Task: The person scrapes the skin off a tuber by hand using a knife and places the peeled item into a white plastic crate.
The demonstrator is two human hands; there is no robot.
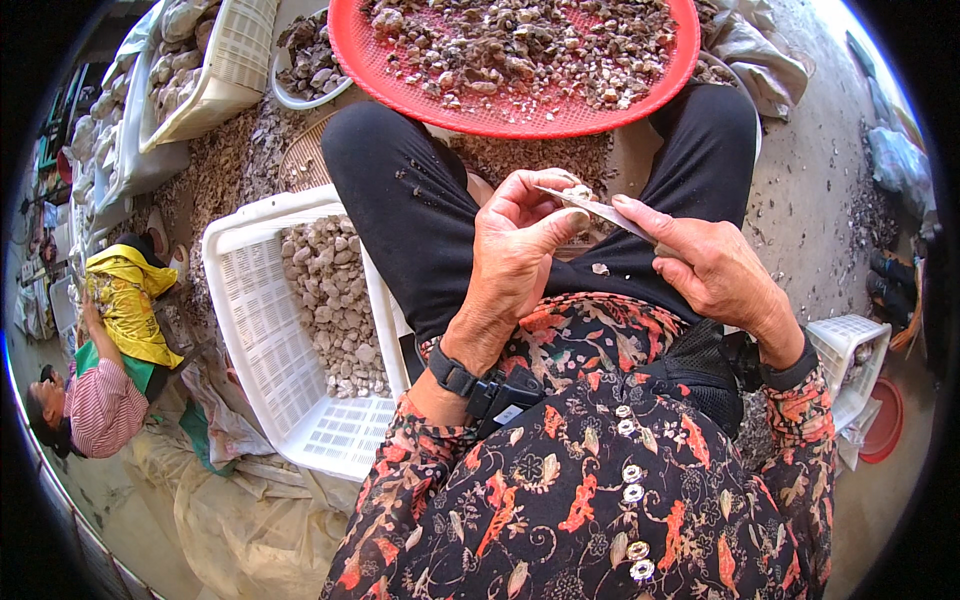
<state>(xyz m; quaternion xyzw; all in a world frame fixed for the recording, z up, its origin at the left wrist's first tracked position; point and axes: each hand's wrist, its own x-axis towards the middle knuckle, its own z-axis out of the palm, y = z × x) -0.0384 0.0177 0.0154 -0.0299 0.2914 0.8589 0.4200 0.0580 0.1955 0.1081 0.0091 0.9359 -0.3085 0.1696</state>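
Observation:
Between its thumb and fingers, my left hand [521, 244] pinches a small pale, lumpy piece [577, 193]. My right hand [701, 262] grips the handle of a small knife [604, 212], index finger along the blade. The blade lies against or just in front of the piece; contact is hard to tell. Both hands are above my lap. Beyond them, a round red plastic sieve tray [517, 131] holds many broken brown and whitish lumps. A small pale flake [600, 268] rests on my black trousers.
A white plastic crate [247, 300] of greyish lumps stands left of my leg. More filled crates [240, 67] and a bowl [300, 97] are at upper left. A co-worker [112, 382] sits at far left. A small white crate [844, 337] and red basin [885, 420] stand at right.

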